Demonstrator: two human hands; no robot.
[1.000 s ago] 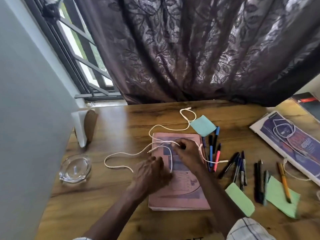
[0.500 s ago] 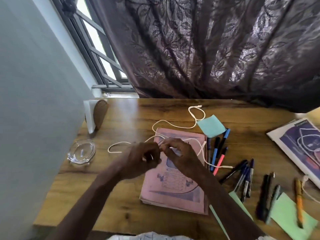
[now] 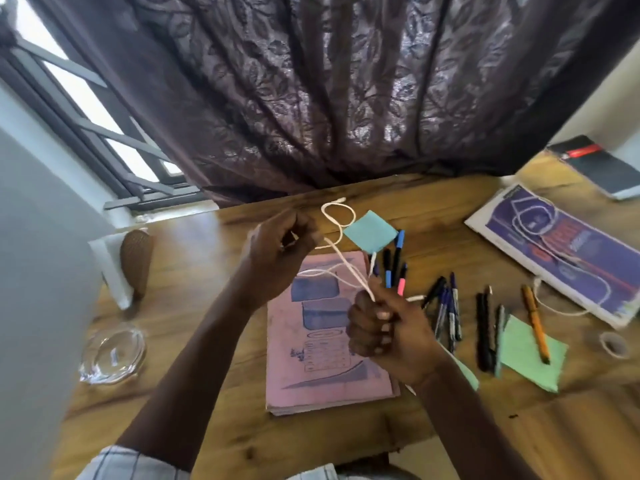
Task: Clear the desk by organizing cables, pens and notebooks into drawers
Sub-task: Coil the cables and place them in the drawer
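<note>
A white cable (image 3: 341,259) stretches between both my hands above the wooden desk (image 3: 214,299). My left hand (image 3: 277,251) is raised and pinches one part of it. My right hand (image 3: 377,327) is a fist closed on a folded bundle of the same cable, lower and to the right. The cable's far loop (image 3: 337,213) still lies on the desk by a blue sticky pad (image 3: 370,232). Under my hands lies a pink notebook (image 3: 325,355). Several pens (image 3: 446,306) lie to its right, and an orange pen (image 3: 535,323) rests on a green paper (image 3: 530,355).
A purple-covered book (image 3: 568,254) with a second white cable on it lies at the right. A dark phone-like slab (image 3: 602,168) sits behind it. A glass ashtray (image 3: 110,353) and a white stand (image 3: 114,265) are at the left. A tape roll (image 3: 613,344) lies near the right edge. A curtain hangs behind.
Both hands have risen off the pink notebook with the cable. The left hand moved up and away, the right drew back, and the cable's left loop left the desk.
</note>
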